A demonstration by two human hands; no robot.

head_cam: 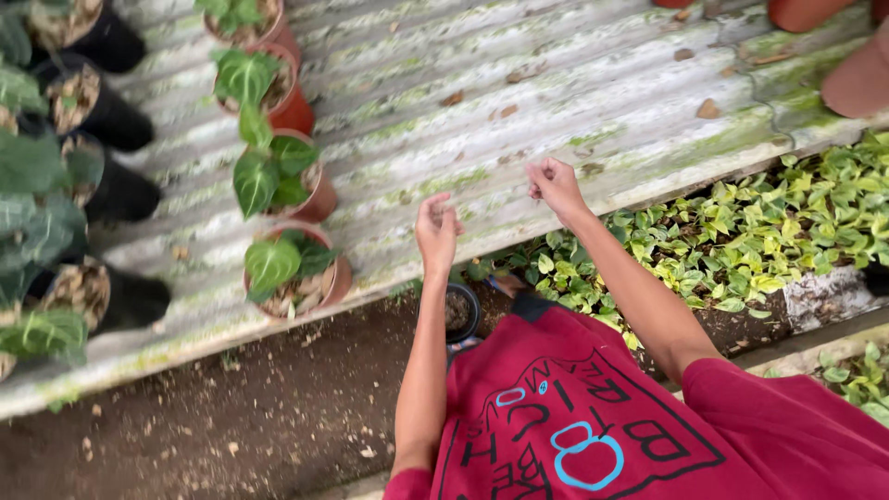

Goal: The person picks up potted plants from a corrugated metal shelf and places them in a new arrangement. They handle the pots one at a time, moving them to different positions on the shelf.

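The corrugated sheet (519, 83) slopes across the view, a row of potted plants along its left part. The nearest brown pot (296, 278) lies left of the left hand (436, 229), which is closer to it. Both the left and the right hand (554, 183) hover loosely curled, holding nothing.

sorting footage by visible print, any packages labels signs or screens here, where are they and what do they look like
No packages, labels, signs or screens in view.
Only print: the red shirt, bottom right, with black and light blue lettering inside a black diamond outline, seen upside down.
Pots along the corrugated sheet are plain terracotta or black, no tags visible.
Left hand and right hand hold nothing printed.
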